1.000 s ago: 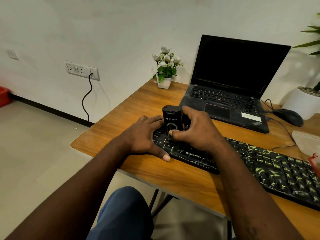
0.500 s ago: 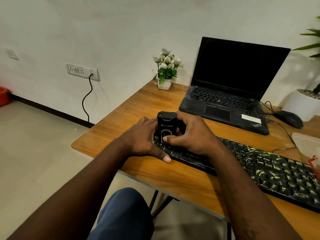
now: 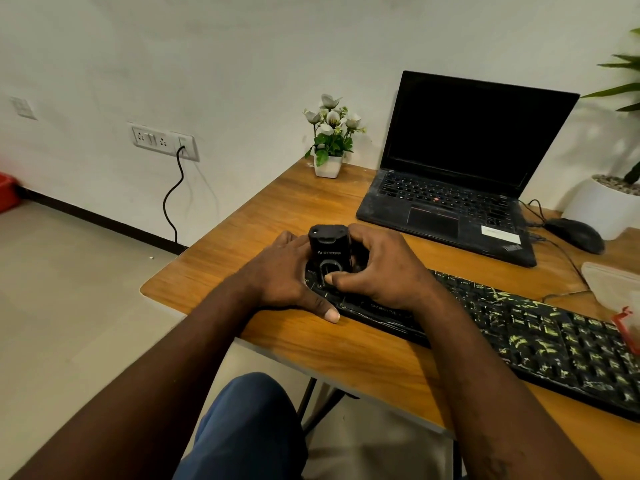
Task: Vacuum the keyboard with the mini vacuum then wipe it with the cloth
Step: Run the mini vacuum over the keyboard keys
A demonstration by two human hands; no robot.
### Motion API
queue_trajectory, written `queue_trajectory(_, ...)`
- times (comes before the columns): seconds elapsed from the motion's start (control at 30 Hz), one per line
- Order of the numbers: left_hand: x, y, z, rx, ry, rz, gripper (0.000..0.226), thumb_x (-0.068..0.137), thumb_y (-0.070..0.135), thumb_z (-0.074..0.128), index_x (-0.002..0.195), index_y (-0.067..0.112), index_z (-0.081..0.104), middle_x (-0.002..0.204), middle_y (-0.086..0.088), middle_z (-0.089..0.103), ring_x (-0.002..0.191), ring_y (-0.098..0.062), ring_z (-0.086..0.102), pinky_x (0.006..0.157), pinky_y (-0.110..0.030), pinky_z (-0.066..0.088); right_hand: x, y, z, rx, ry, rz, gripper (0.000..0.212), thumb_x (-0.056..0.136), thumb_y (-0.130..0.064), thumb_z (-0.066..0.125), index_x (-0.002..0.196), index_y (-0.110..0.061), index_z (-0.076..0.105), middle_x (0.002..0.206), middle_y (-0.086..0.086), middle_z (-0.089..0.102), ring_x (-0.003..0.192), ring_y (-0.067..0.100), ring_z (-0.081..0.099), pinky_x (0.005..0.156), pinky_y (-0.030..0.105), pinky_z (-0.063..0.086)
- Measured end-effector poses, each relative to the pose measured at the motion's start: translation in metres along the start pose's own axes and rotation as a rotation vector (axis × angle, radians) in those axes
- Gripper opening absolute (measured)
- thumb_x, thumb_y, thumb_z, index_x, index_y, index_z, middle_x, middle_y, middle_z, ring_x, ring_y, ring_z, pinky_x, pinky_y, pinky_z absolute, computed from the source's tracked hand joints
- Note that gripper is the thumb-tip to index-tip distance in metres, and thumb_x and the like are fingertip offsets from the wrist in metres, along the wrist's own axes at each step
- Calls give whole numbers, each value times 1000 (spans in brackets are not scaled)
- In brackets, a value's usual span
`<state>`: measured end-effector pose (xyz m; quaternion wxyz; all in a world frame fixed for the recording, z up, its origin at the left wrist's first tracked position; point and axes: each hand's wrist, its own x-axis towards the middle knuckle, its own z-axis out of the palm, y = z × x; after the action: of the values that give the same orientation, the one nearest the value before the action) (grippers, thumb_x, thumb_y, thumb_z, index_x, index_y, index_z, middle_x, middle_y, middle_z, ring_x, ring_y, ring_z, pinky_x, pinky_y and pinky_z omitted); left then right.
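Note:
A black keyboard (image 3: 540,337) with yellow-green key markings lies diagonally across the wooden desk (image 3: 263,216). The small black mini vacuum (image 3: 329,245) stands upright on the keyboard's left end. My right hand (image 3: 384,271) grips the vacuum from the right, thumb on its front. My left hand (image 3: 284,275) rests over the keyboard's left end with its fingers against the vacuum's left side and its thumb stretched along the front edge. A pale cloth (image 3: 614,284) lies at the right edge of the desk.
An open black laptop (image 3: 460,174) sits behind the keyboard, a black mouse (image 3: 576,234) with a cable to its right. A small flower pot (image 3: 328,147) stands at the back, a white planter (image 3: 606,206) at far right. A red object (image 3: 627,329) pokes in at right.
The vacuum has come down and toward me onto the keyboard's left end, with both hands following it. The view has tilted slightly.

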<state>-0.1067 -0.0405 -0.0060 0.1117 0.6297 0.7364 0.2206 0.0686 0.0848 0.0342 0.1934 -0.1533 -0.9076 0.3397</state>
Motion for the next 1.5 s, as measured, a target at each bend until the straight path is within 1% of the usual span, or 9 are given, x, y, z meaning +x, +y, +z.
queue_trajectory(0.17,1,-2,2,54,4,1,120,49,89,77,152,50,28,152,29,33,119,-12,33,99,-41,44,-2,0,-7,-6,152,34,50,76,-25,88,120,-27,65,101,-11,72,90,4,70,80,32,62)
queue_trajectory(0.33,0,-1,1,11,-8,10,98,49,87,78,133,59,35,123,45,33,115,-12,35,96,-36,44,-4,-1,-5,110,-12,35,49,77,-20,87,121,-27,68,98,-5,75,86,12,72,76,37,63)
queue_trajectory(0.53,1,-3,3,44,-1,-5,122,52,87,78,155,51,23,158,27,29,118,-13,34,97,-39,44,-2,1,0,-175,194,27,45,77,-30,86,115,-25,63,101,-10,68,91,7,65,79,35,60)
queue_trajectory(0.73,1,-2,1,26,-15,6,109,47,93,71,143,53,36,129,46,31,113,-12,35,96,-38,45,-8,-1,0,61,34,12,56,77,-24,87,128,-27,64,106,-10,72,95,8,70,81,33,62)
queue_trajectory(0.9,-1,0,1,70,-21,-38,132,55,85,79,161,45,12,166,20,20,128,-15,30,104,-39,38,-5,6,-7,-222,251,11,47,78,-33,86,118,-25,63,104,-10,68,91,9,65,76,26,56)
queue_trajectory(1.07,1,0,0,-5,-25,-14,110,45,91,74,141,48,39,134,24,45,117,-14,38,102,-42,44,-7,0,6,-8,64,-85,48,77,-25,89,119,-26,66,101,-14,71,92,0,68,77,18,56)
queue_trajectory(1.23,0,-1,1,-59,-10,-30,115,46,87,79,145,48,35,137,29,45,122,-13,38,106,-42,43,-1,-5,13,-86,145,-135,43,76,-27,89,102,-36,56,91,-18,64,83,-3,62,66,11,45)
queue_trajectory(1.33,1,-4,2,-40,-20,-21,126,45,89,80,152,45,30,158,16,37,128,-15,39,109,-40,39,-2,-6,16,-62,105,-147,43,74,-23,88,99,-35,54,89,-16,63,81,0,63,66,14,46)
queue_trajectory(1.5,-3,1,0,-81,-8,-87,150,44,84,84,163,42,1,137,20,45,121,-13,36,101,-39,43,-3,2,1,-134,185,-43,42,73,-32,87,103,-28,59,94,-11,67,85,9,66,70,32,58)
